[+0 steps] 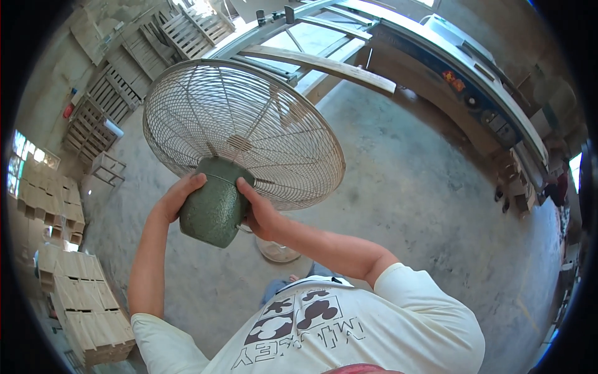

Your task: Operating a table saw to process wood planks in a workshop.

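A large pedestal fan stands in front of me. Its round wire cage (299, 137) faces away, and its green, hammered-finish motor housing (213, 206) is turned toward me. My left hand (180, 194) grips the housing's left side, thumb on top. On the other side my right hand (261, 215) is closed around the housing, thumb along its upper edge and the other fingers mostly hidden. A small metal handle or knob (244, 229) sticks out below the right hand. Down on the floor shows part of the round base (277, 251); most of the pole is hidden.
A long machine with a metal table (448, 47) runs along the far right, with a wooden board (317, 65) across its frame. Wooden pallets (112, 90) lean at the far left. Stacked wooden boxes (87, 305) stand at the near left. Concrete floor (398, 187) lies between.
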The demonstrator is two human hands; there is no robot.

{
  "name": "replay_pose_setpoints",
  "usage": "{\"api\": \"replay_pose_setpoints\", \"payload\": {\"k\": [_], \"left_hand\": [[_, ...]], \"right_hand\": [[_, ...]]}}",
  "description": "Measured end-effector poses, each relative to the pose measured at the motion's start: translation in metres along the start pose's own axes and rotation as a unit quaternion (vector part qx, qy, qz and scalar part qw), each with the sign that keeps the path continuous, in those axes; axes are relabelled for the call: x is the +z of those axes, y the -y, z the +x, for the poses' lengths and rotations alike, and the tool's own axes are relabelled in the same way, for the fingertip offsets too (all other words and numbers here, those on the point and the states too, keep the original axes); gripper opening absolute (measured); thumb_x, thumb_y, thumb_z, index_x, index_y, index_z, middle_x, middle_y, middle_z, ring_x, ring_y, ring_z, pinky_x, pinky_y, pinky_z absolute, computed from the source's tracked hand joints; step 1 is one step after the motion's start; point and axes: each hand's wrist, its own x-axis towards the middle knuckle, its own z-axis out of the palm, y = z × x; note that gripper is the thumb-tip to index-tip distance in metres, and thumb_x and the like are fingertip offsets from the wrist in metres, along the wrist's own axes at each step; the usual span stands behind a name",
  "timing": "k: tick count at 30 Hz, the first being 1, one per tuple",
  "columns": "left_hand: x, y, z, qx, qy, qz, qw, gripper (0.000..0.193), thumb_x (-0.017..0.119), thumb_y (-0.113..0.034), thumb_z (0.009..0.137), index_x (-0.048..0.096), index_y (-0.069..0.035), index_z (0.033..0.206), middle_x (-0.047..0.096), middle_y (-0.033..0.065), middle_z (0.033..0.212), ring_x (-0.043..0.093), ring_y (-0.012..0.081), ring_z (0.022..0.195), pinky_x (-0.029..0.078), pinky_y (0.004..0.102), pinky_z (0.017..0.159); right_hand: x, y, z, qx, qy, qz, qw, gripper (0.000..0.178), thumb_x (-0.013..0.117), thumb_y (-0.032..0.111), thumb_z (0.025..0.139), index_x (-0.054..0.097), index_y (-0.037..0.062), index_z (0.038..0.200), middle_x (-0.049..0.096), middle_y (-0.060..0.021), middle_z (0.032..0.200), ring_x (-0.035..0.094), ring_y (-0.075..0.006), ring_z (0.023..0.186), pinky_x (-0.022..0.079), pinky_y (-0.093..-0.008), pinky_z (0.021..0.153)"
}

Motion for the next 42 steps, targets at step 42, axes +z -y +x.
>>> {"api": "replay_pose_setpoints", "payload": {"k": [42], "left_hand": [[-0.028, 0.066, 0.049, 0.139, 0.137, -0.103, 0.975, 0.067, 0.056, -0.050, 0.092, 0.045, 0.001, 0.134, 0.056, 0.0075, 0.124, 0.053, 0.0184, 0.111, 0.040, 0.0298, 0.096]], "right_hand": [[-0.075, -0.095, -0.025, -0.261, -0.398, -0.068, 0.877, 0.043, 0.050, 0.044, 0.093, 0.064, 0.0039, 0.101, 0.064, -0.0080, 0.097, 0.060, -0.0183, 0.091, 0.047, -0.0317, 0.080]]}}
